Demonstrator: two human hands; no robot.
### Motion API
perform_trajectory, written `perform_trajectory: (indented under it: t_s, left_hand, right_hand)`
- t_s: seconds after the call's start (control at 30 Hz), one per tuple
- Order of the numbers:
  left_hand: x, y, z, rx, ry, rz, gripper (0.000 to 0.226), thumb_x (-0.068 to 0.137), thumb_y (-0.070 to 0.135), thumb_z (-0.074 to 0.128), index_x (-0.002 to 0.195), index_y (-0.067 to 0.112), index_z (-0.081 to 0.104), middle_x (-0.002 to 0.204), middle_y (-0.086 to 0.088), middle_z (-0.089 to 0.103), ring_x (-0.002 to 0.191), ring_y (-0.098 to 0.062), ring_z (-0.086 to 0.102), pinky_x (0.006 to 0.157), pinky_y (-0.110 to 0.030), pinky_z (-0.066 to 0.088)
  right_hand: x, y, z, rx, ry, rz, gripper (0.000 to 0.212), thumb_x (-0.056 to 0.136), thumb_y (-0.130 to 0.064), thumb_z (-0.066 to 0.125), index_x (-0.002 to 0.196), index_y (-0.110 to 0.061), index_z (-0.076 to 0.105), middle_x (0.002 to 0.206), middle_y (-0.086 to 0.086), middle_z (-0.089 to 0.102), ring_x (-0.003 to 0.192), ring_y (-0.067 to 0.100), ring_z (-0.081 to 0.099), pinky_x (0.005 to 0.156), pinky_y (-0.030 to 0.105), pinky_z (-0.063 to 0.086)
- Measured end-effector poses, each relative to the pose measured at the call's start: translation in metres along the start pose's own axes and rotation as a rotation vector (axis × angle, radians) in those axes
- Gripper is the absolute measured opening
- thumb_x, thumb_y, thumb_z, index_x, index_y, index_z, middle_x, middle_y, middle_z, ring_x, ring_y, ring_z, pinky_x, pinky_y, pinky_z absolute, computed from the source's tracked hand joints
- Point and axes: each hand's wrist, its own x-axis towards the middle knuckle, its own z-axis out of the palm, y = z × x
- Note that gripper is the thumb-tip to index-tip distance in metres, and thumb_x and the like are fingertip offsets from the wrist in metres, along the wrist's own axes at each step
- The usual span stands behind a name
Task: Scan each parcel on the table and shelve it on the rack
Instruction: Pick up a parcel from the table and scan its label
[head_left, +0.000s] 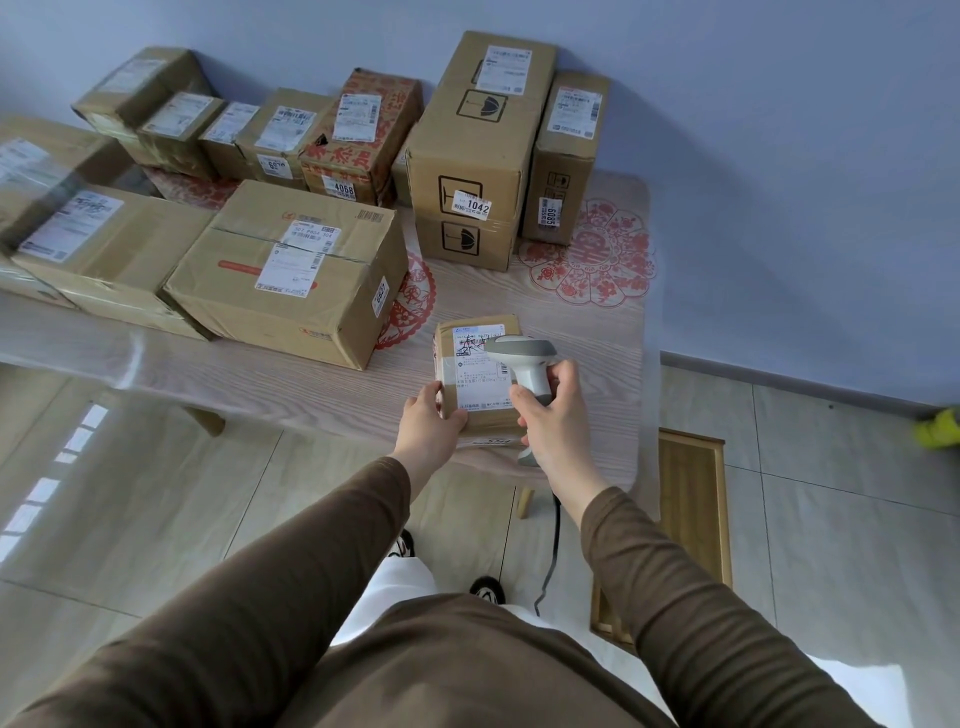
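A small brown parcel (475, 364) with a white shipping label lies near the table's front right edge. My left hand (432, 422) grips its near left corner. My right hand (551, 415) holds a grey handheld barcode scanner (522, 353) by the handle, its head hovering over the label's right side. A black cable hangs from the scanner down to the floor. Several more cardboard parcels fill the table behind, among them a wide box (291, 270) and a tall box marked 1042 (472, 150). No rack is in view.
The wooden table (597, 364) carries red paper-cut decorations (592, 260) and stands against a blue wall. A wooden frame (691, 499) leans by the table's right end on the tiled floor. A yellow-green object (937, 428) sits at the far right edge.
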Motion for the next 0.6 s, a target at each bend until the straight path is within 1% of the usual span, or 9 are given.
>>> perform_trajectory:
  t_s: [0.07, 0.2, 0.33, 0.4, 0.5, 0.6]
  left_hand:
    - [0.000, 0.000, 0.000, 0.000, 0.002, -0.003, 0.066, 0.100, 0.027, 0.063, 0.158, 0.020, 0.034, 0.147, -0.009, 0.046, 0.126, -0.028, 0.053, 0.106, -0.045, 0.050]
    - [0.001, 0.000, 0.000, 0.005, 0.001, -0.006, 0.066, 0.099, 0.028, 0.063, 0.158, 0.019, 0.035, 0.147, -0.010, 0.046, 0.126, -0.029, 0.053, 0.107, -0.048, 0.049]
    - [0.000, 0.000, 0.000, 0.012, 0.005, 0.000, 0.065, 0.099, 0.027, 0.063, 0.158, 0.019, 0.035, 0.146, -0.010, 0.046, 0.126, -0.029, 0.053, 0.107, -0.047, 0.049]
    - [0.000, 0.000, 0.001, 0.006, 0.005, -0.001, 0.065, 0.099, 0.027, 0.063, 0.158, 0.019, 0.035, 0.146, -0.010, 0.046, 0.127, -0.029, 0.053, 0.107, -0.048, 0.048]
    - [0.001, 0.000, 0.000, 0.002, 0.000, -0.004, 0.066, 0.099, 0.027, 0.063, 0.158, 0.020, 0.035, 0.147, -0.010, 0.046, 0.127, -0.029, 0.053, 0.108, -0.049, 0.048]
    - [0.001, 0.001, -0.001, 0.011, -0.003, -0.007, 0.066, 0.100, 0.027, 0.063, 0.158, 0.020, 0.034, 0.147, -0.010, 0.045, 0.128, -0.029, 0.052, 0.109, -0.050, 0.048]
  right_hand:
    - [-0.001, 0.000, -0.001, 0.007, -0.003, 0.002, 0.027, 0.094, -0.023, 0.069, 0.100, -0.033, 0.045, 0.092, 0.002, 0.066, 0.072, 0.019, 0.062, 0.060, 0.050, 0.057]
    - [0.000, 0.002, -0.002, 0.026, -0.008, 0.016, 0.025, 0.095, -0.022, 0.069, 0.106, -0.024, 0.047, 0.093, 0.005, 0.067, 0.069, 0.016, 0.061, 0.058, 0.048, 0.056]
    - [0.000, 0.003, -0.004, 0.044, -0.004, 0.015, 0.025, 0.095, -0.020, 0.069, 0.109, -0.021, 0.048, 0.090, 0.004, 0.067, 0.065, 0.013, 0.061, 0.055, 0.043, 0.056]
    - [0.000, 0.003, -0.006, 0.077, 0.005, 0.020, 0.025, 0.095, -0.021, 0.070, 0.110, -0.019, 0.051, 0.089, 0.003, 0.068, 0.065, 0.011, 0.064, 0.053, 0.039, 0.056]
    - [0.002, 0.005, -0.015, 0.180, 0.034, 0.064, 0.023, 0.094, -0.019, 0.072, 0.109, -0.017, 0.054, 0.091, 0.003, 0.070, 0.068, 0.012, 0.067, 0.054, 0.035, 0.056]
    - [0.010, 0.015, -0.033, 0.355, 0.098, 0.173, 0.020, 0.095, -0.017, 0.074, 0.107, -0.018, 0.059, 0.094, 0.004, 0.066, 0.076, 0.016, 0.065, 0.061, 0.037, 0.059]
